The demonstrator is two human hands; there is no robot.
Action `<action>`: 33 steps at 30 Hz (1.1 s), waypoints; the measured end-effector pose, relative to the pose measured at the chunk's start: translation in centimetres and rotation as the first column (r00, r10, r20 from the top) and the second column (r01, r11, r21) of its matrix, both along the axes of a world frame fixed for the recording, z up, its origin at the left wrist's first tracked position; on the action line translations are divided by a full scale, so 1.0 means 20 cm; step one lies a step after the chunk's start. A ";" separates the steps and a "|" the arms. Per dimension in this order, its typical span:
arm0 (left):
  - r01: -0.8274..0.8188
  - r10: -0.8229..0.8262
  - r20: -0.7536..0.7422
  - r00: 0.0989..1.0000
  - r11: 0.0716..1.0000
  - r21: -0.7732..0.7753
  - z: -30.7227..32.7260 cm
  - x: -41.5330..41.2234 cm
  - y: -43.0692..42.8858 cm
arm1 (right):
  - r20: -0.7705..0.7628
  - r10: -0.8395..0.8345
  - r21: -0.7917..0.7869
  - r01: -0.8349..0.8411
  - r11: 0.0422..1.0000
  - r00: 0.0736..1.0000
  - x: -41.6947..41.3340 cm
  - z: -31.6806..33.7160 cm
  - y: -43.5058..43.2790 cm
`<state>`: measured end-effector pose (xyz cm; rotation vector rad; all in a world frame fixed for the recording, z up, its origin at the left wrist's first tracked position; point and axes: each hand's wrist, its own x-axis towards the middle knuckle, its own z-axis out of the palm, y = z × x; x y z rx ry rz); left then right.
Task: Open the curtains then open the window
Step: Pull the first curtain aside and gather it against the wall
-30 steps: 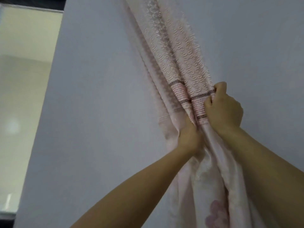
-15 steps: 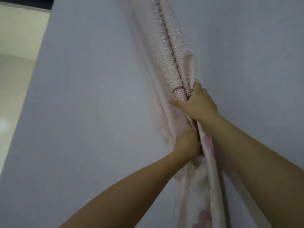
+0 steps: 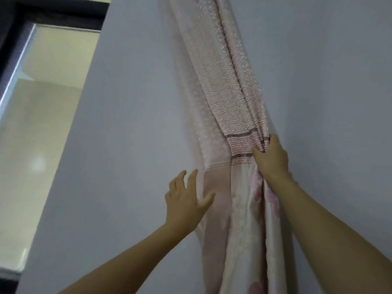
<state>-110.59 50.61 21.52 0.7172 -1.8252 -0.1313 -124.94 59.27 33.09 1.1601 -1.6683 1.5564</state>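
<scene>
A pale pink patterned curtain (image 3: 229, 98) hangs bunched in folds against a grey wall, with a ribbed band and dark stripes across its middle. My right hand (image 3: 270, 160) grips the right-hand folds at that band. My left hand (image 3: 184, 201) is spread, fingers apart, at the curtain's left edge just below the band, holding nothing. At the far left the window (image 3: 42, 115) shows a pale pane in a dark frame.
The grey wall (image 3: 131, 145) fills the space between window and curtain and continues to the right of the curtain. The window's dark frame (image 3: 61, 16) runs across the upper left corner. A dark sill strip shows at the lower left.
My left hand has let go of the curtain folds and moved left and down, fingers spreading. My right hand stays gripped at the striped band. The window has come back into view at the left.
</scene>
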 end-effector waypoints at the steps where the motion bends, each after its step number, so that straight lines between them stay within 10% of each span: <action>1: 0.083 -0.082 -0.006 0.997 0.992 0.096 0.01 -0.03 -0.01 | 0.000 0.005 -0.002 -0.005 1.000 1.000 0.00 -0.02 0.00; 13: 0.552 -0.389 -0.583 0.713 0.824 0.126 -0.18 -0.25 -0.01 | 0.087 0.074 0.095 -0.082 0.992 0.993 0.00 -0.59 -0.03; 33: 0.538 -0.137 -0.637 0.759 0.684 0.493 -1.24 0.60 0.05 | 0.450 0.445 0.282 -0.597 0.751 0.774 0.75 -1.62 -0.20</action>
